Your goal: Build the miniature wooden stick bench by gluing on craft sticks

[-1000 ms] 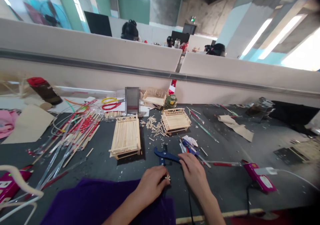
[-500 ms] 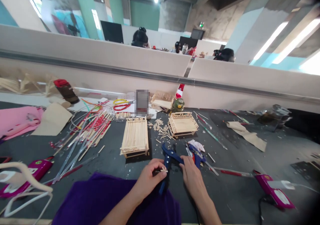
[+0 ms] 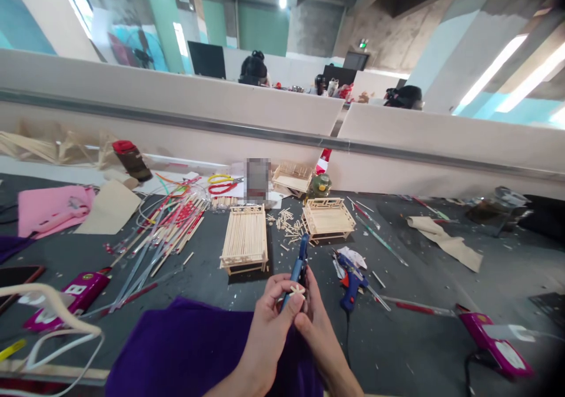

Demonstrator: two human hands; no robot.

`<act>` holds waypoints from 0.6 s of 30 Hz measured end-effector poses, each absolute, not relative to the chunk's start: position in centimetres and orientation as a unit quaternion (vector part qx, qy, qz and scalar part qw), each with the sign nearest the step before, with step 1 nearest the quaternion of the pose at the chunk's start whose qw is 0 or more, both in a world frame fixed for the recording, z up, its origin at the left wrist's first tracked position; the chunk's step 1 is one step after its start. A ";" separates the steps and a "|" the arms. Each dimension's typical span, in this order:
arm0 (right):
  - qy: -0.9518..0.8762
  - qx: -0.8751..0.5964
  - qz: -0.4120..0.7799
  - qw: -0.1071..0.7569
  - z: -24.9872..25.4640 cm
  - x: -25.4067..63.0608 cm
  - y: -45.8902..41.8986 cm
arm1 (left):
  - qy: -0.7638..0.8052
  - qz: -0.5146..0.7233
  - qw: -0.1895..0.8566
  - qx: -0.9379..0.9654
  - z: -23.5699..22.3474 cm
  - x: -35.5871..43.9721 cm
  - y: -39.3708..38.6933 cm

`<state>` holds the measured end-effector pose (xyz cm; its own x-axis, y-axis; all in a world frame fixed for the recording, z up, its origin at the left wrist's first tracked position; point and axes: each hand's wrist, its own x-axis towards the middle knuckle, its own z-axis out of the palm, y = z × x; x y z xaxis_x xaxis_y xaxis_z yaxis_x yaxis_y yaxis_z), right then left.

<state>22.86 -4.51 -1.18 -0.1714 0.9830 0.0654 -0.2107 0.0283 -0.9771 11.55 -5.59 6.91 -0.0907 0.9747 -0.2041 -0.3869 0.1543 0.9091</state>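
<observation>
Blue cutter (image 3: 302, 254): since the earlier frame it is turning more upright, and the right hand (image 3: 318, 319) is coming close beside the left hand (image 3: 272, 320).
Stick bundle (image 3: 185, 220): it is lying at ten o'clock from the hands, red mixed with pale.
Purple cloth (image 3: 189, 350): it is lying at eight o'clock, reaching under the forearms.
Slatted model (image 3: 245, 236): it is standing at eleven o'clock.
Left hand: thumb and fingers are pinching a small star-like stick piece (image 3: 297, 290); whether they are also touching the blue cutter, I cannot tell.
Right hand: its fingers are wrapping the blue cutter, whose head is pointing between twelve and one o'clock.
Bench-like model (image 3: 330, 223): it is standing at one o'clock.
Glue gun (image 3: 352, 285): it is lying between two and three o'clock.
</observation>
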 end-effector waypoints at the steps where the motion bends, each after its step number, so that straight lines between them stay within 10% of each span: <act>1: -0.468 -0.369 0.613 0.519 -1.2 22.4 -4.8 | 0.463 0.570 0.616 0.284 7.2 11.8 -5.7; 18: -0.237 -0.337 0.693 0.592 2.3 22.0 -6.2 | 0.391 0.546 0.723 0.163 9.1 10.5 -5.6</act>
<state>22.02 -6.22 2.27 -0.0722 0.9799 -0.1859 -0.6603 -0.1867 -0.7274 10.53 -5.65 9.12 0.0977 0.9164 -0.3881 -0.6614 0.3512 0.6628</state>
